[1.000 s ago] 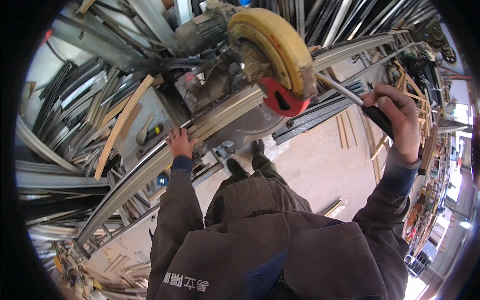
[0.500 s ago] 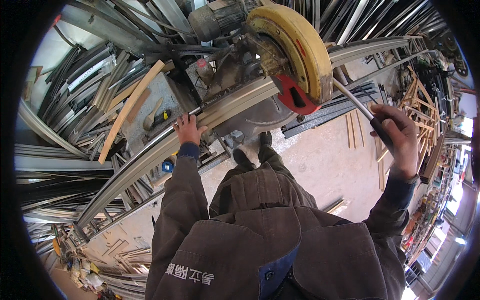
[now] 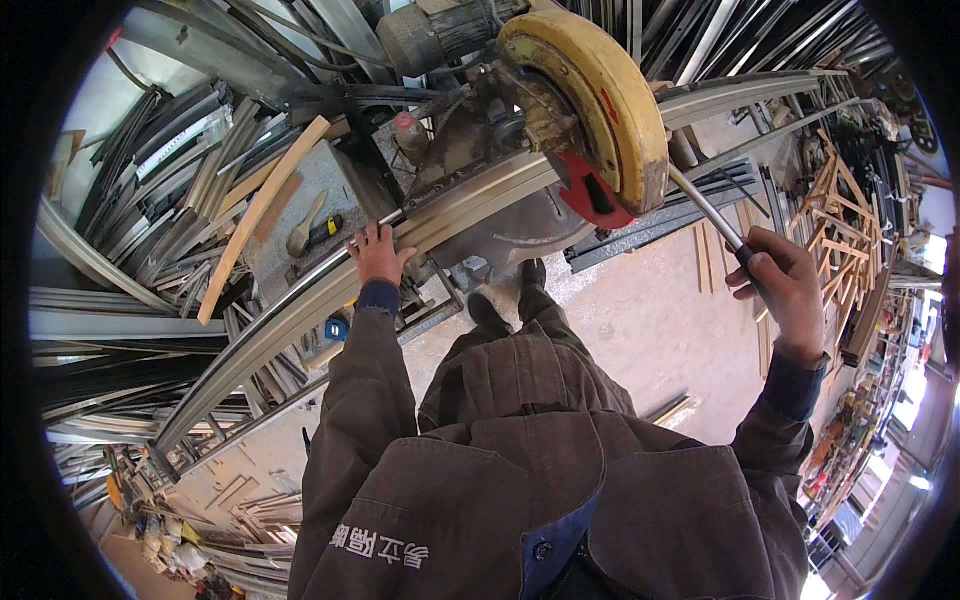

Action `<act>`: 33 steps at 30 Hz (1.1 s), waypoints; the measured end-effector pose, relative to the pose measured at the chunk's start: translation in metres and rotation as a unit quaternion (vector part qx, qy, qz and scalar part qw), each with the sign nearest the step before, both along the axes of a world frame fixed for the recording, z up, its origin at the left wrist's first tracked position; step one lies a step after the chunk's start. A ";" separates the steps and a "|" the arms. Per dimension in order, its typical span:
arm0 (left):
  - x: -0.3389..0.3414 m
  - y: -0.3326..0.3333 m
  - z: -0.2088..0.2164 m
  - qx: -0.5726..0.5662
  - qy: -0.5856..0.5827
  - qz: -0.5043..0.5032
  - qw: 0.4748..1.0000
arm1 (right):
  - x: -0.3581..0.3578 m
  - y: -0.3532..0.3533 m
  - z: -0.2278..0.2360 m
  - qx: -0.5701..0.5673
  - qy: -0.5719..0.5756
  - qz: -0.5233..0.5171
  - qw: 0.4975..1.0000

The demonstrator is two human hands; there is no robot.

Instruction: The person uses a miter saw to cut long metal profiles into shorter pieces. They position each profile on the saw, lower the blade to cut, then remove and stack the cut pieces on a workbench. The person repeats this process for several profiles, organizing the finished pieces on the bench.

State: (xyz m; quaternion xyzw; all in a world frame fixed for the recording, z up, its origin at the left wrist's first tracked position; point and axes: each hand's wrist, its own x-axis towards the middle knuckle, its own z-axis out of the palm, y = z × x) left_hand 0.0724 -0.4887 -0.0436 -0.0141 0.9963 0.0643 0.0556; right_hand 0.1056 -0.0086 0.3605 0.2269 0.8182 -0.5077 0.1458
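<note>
While your right hand (image 3: 785, 285) is closed round the dark end of the saw lever (image 3: 708, 212), your left hand (image 3: 379, 256) lies on the long metal profile (image 3: 480, 205), fingers spread. Your 2 hands are well apart. The profile stretches from your left to the yellow saw guard (image 3: 595, 100) and red flap (image 3: 582, 198). Beyond your left hand lies a brush (image 3: 303, 232).

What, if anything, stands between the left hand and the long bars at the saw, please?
Nothing visible does: the left hand rests directly on the long bars. The yellow saw guard is off to its right, not between them.
</note>
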 end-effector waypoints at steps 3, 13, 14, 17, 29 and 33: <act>0.000 -0.001 -0.002 -0.002 0.003 -0.003 1.000 | 0.000 -0.002 0.000 0.004 -0.009 0.006 1.000; 0.001 -0.001 -0.003 -0.002 0.011 -0.007 1.000 | 0.003 -0.004 -0.004 0.018 -0.031 0.002 0.999; 0.001 -0.001 -0.002 0.000 0.012 -0.008 1.000 | 0.003 -0.005 -0.004 0.017 -0.031 0.002 0.999; 0.001 -0.001 0.001 0.008 0.014 -0.011 1.000 | 0.003 -0.004 -0.006 0.014 -0.035 0.003 0.999; -0.001 0.000 0.005 -0.003 -0.002 -0.006 1.000 | 0.006 0.000 -0.011 -0.002 -0.044 0.016 0.999; 0.001 -0.003 -0.006 0.007 0.031 -0.014 0.999 | 0.007 0.000 -0.012 0.001 -0.048 0.010 0.999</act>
